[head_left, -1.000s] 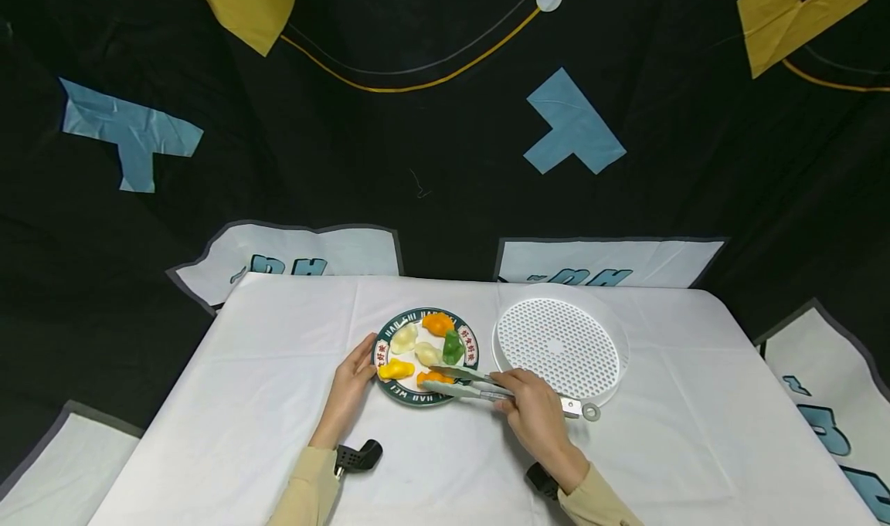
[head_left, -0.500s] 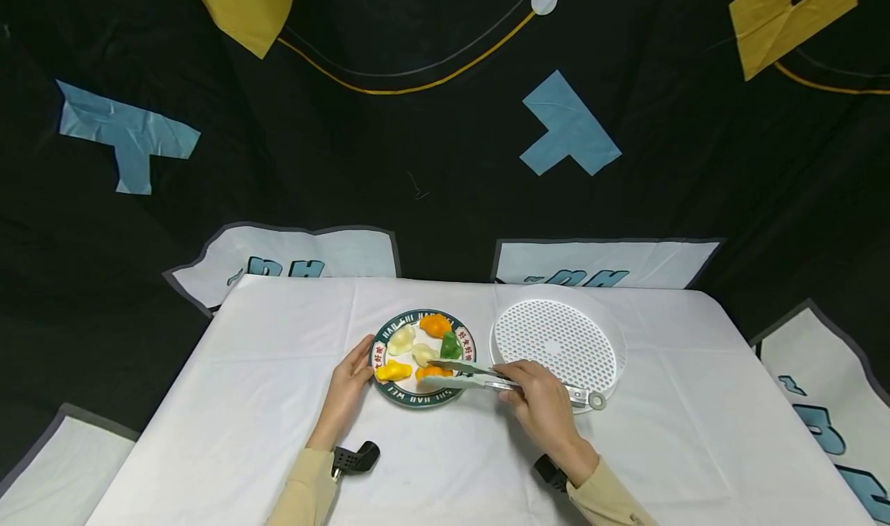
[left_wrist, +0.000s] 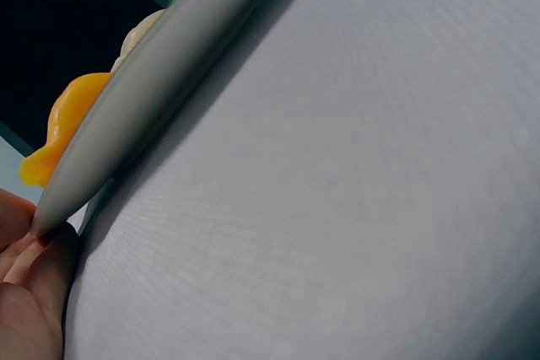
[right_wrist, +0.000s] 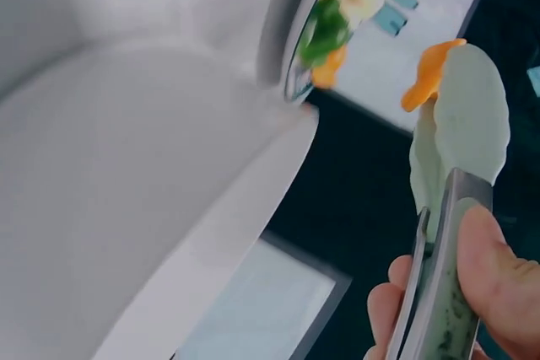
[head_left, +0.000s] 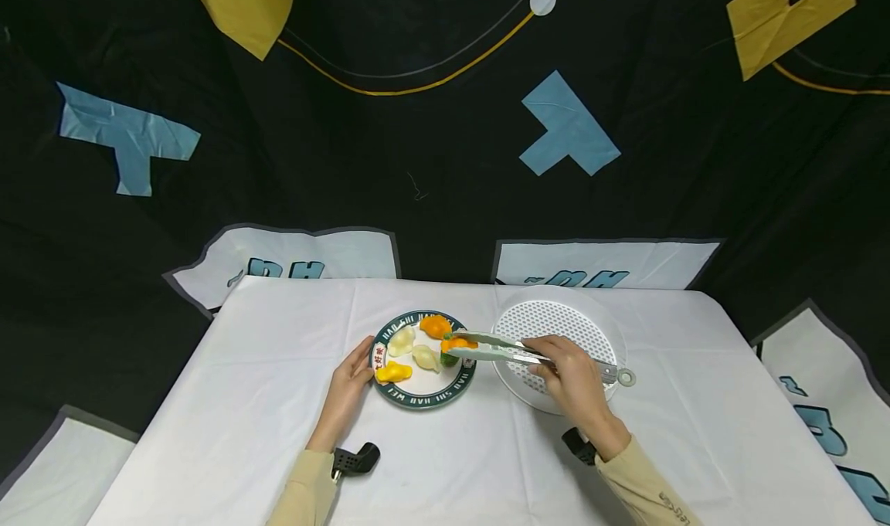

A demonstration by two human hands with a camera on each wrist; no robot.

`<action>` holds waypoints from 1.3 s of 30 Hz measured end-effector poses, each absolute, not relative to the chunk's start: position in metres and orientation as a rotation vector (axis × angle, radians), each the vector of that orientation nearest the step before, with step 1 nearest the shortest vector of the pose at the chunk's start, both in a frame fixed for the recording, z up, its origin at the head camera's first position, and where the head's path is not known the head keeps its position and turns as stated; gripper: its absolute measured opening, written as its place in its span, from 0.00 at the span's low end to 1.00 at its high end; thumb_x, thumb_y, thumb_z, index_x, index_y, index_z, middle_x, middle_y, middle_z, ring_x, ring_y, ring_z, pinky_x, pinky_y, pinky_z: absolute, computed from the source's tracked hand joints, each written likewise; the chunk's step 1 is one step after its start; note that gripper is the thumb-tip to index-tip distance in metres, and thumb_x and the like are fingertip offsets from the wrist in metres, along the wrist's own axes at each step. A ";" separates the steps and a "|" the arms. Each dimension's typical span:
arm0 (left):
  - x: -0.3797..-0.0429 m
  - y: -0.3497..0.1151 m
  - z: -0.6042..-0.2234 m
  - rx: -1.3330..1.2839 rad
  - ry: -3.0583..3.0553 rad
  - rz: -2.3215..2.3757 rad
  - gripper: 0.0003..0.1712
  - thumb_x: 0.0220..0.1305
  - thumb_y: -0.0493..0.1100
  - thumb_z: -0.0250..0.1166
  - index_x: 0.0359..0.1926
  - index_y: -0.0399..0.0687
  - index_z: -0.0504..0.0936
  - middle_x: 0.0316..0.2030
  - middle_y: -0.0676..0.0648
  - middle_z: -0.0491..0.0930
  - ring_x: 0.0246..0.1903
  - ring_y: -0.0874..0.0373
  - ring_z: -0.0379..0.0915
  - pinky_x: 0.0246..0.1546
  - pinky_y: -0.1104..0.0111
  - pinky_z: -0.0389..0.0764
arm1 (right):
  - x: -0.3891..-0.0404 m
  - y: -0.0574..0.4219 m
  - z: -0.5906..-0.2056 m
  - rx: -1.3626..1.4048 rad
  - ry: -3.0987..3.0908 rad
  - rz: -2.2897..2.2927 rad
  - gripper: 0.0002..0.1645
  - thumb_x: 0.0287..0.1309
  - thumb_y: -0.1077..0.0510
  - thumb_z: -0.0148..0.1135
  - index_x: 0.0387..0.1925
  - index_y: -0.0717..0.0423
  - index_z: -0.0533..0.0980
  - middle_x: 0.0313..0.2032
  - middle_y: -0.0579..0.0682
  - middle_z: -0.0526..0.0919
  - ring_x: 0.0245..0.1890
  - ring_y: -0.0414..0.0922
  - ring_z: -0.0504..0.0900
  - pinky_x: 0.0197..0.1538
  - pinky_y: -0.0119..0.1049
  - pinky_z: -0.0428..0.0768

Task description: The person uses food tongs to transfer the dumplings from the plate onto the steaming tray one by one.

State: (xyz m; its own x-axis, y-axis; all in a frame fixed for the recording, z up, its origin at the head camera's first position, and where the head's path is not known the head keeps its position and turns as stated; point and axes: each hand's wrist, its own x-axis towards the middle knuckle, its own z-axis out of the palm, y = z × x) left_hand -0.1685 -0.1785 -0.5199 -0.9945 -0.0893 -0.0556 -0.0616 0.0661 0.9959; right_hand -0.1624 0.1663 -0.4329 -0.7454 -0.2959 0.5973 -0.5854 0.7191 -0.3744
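My left hand [head_left: 351, 379] pinches the left rim of a round plate [head_left: 422, 402] with a green patterned border. In the left wrist view, the fingers [left_wrist: 51, 271] hold the plate's edge, slightly raised from the cloth. Yellow [head_left: 393, 371], cream [head_left: 426, 358] and orange [head_left: 435, 326] dumpling-shaped pieces lie on the plate, with a green one [head_left: 449, 359] partly hidden. My right hand [head_left: 573, 375] grips a pair of tongs [head_left: 497, 347]. Between the tongs' pale green tips an orange dumpling-shaped piece [right_wrist: 429, 73] is clamped, above the plate's right side in the head view.
A white round perforated tray [head_left: 535, 321] in a pale, wide-rimmed basin [head_left: 608, 321] stands right of the plate, partly under the right hand and tongs. Both are on a white-clothed table [head_left: 445, 464]. A black curtain [head_left: 348, 163] hangs behind.
The tongs have picked up the orange piece from the plate's lower right and moved up and right with it. The right hand now lies over the perforated tray. The left hand stays at the rim.
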 end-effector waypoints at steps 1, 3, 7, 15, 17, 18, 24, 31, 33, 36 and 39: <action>-0.168 -0.178 -0.520 0.158 -2.277 -2.126 0.32 0.67 0.30 0.48 0.72 0.39 0.57 0.70 0.41 0.56 0.69 0.51 0.53 0.68 0.67 0.57 | -0.165 0.170 -0.433 0.670 -2.416 0.760 0.23 0.39 0.66 0.75 0.43 0.56 0.84 0.38 0.50 0.84 0.39 0.49 0.81 0.36 0.45 0.82; -0.168 -0.178 -0.520 0.152 -2.276 -2.124 0.32 0.67 0.30 0.48 0.72 0.39 0.56 0.70 0.41 0.56 0.69 0.52 0.53 0.68 0.68 0.57 | -0.169 0.179 -0.432 0.660 -2.415 0.753 0.23 0.39 0.66 0.75 0.43 0.56 0.83 0.39 0.51 0.84 0.40 0.50 0.81 0.37 0.46 0.82; -0.168 -0.178 -0.521 0.151 -2.274 -2.121 0.32 0.67 0.30 0.48 0.72 0.38 0.56 0.70 0.41 0.56 0.69 0.52 0.52 0.68 0.67 0.56 | -0.176 0.196 -0.431 0.629 -2.420 0.743 0.23 0.40 0.66 0.74 0.44 0.57 0.83 0.40 0.52 0.84 0.42 0.52 0.82 0.39 0.49 0.82; -0.167 -0.178 -0.519 0.128 -2.277 -2.086 0.32 0.66 0.28 0.49 0.71 0.35 0.57 0.69 0.37 0.57 0.68 0.47 0.53 0.68 0.63 0.58 | -0.187 0.225 -0.430 0.584 -2.448 0.741 0.23 0.42 0.69 0.72 0.46 0.60 0.82 0.42 0.55 0.84 0.43 0.55 0.81 0.39 0.53 0.81; -0.167 -0.178 -0.518 0.129 -2.261 -2.110 0.32 0.66 0.28 0.48 0.71 0.36 0.57 0.69 0.38 0.57 0.68 0.48 0.53 0.67 0.66 0.59 | -0.189 0.231 -0.431 0.579 -2.455 0.744 0.23 0.42 0.70 0.71 0.46 0.61 0.82 0.42 0.57 0.83 0.44 0.56 0.80 0.41 0.55 0.80; -0.167 -0.178 -0.518 0.133 -2.255 -2.122 0.32 0.66 0.28 0.48 0.71 0.36 0.57 0.70 0.38 0.56 0.68 0.49 0.54 0.67 0.67 0.59 | -0.189 0.235 -0.432 0.575 -2.458 0.746 0.23 0.43 0.70 0.71 0.46 0.61 0.82 0.42 0.57 0.83 0.44 0.57 0.80 0.42 0.55 0.80; -0.167 -0.179 -0.518 0.132 -2.252 -2.152 0.32 0.68 0.29 0.46 0.72 0.38 0.55 0.70 0.41 0.55 0.68 0.52 0.53 0.66 0.71 0.58 | -0.194 0.252 -0.435 0.526 -2.485 0.750 0.23 0.43 0.70 0.71 0.47 0.62 0.81 0.43 0.59 0.83 0.45 0.58 0.80 0.42 0.56 0.79; -0.166 -0.178 -0.518 0.133 -2.268 -2.157 0.32 0.69 0.31 0.47 0.72 0.40 0.54 0.71 0.42 0.54 0.69 0.52 0.52 0.67 0.70 0.56 | -0.199 0.271 -0.438 0.465 -2.495 0.745 0.23 0.43 0.71 0.71 0.46 0.65 0.81 0.42 0.62 0.82 0.44 0.61 0.79 0.43 0.58 0.78; -0.167 -0.178 -0.518 0.138 -2.265 -2.165 0.32 0.69 0.31 0.47 0.73 0.40 0.54 0.71 0.42 0.54 0.69 0.52 0.51 0.68 0.69 0.56 | -0.200 0.276 -0.440 0.444 -2.499 0.729 0.23 0.43 0.71 0.71 0.46 0.65 0.81 0.42 0.62 0.82 0.44 0.61 0.79 0.43 0.59 0.78; -0.167 -0.178 -0.518 0.145 -2.264 -2.169 0.32 0.69 0.31 0.47 0.73 0.40 0.54 0.71 0.42 0.53 0.69 0.52 0.51 0.68 0.68 0.56 | -0.201 0.283 -0.442 0.412 -2.510 0.707 0.23 0.42 0.71 0.71 0.46 0.65 0.81 0.42 0.63 0.82 0.43 0.62 0.79 0.42 0.59 0.77; -0.168 -0.178 -0.519 0.147 -2.262 -2.171 0.32 0.69 0.31 0.47 0.73 0.40 0.54 0.71 0.42 0.54 0.69 0.52 0.51 0.67 0.69 0.56 | -0.201 0.290 -0.445 0.386 -2.519 0.688 0.23 0.42 0.72 0.71 0.46 0.65 0.81 0.42 0.63 0.82 0.43 0.62 0.79 0.41 0.59 0.77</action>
State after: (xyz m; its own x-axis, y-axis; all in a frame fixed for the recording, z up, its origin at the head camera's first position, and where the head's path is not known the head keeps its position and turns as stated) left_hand -0.1677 -0.1778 -0.5187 -0.9956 -0.0698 -0.0628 -0.0656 0.0389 0.9971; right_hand -0.2011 0.2901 -0.4445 -0.8366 -0.1368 0.5305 -0.3875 0.8323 -0.3965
